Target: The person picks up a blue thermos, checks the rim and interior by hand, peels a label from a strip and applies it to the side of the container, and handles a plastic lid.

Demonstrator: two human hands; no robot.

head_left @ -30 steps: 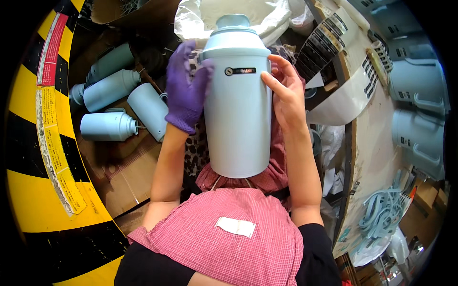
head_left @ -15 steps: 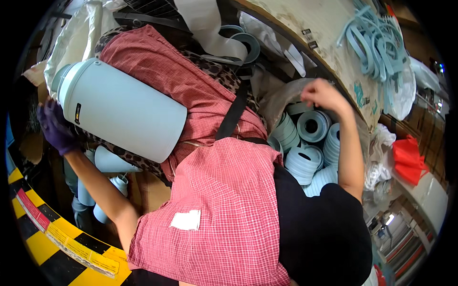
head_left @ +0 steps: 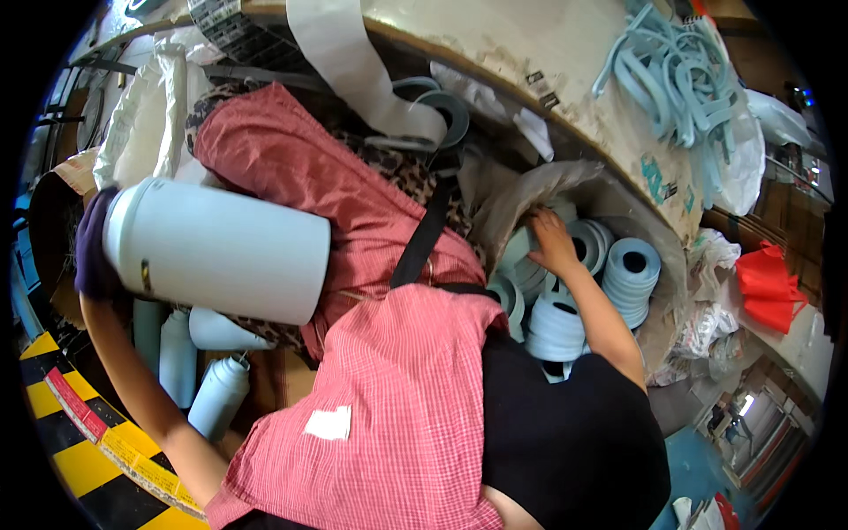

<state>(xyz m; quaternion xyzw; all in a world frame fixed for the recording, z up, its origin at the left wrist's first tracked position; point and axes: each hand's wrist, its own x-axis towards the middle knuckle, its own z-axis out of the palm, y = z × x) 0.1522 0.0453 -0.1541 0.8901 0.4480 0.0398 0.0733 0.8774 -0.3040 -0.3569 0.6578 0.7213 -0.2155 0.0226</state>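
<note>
A large pale blue plastic canister (head_left: 221, 243) lies on its side across my lap. My left hand (head_left: 95, 247), in a purple glove, is closed round its left end; the fingertips are hidden behind it. My right hand (head_left: 554, 243) is bare and reaches into a clear plastic bag (head_left: 667, 309). The bag holds several stacks of pale blue plastic rings (head_left: 632, 274). The right fingers are apart and lie against the rings at the bag's left side. I see nothing held in them.
Several smaller blue bottles (head_left: 219, 393) lie below the canister. Beyond the bag runs a worn table (head_left: 495, 44) with a heap of blue straps (head_left: 676, 79). A white strip roll (head_left: 402, 115) hangs beyond my lap. A red cloth (head_left: 768, 287) lies far right.
My right hand has gone down and left from above the bag onto the rings. My left hand has wrapped round the canister's end, and the canister has tilted closer to level.
</note>
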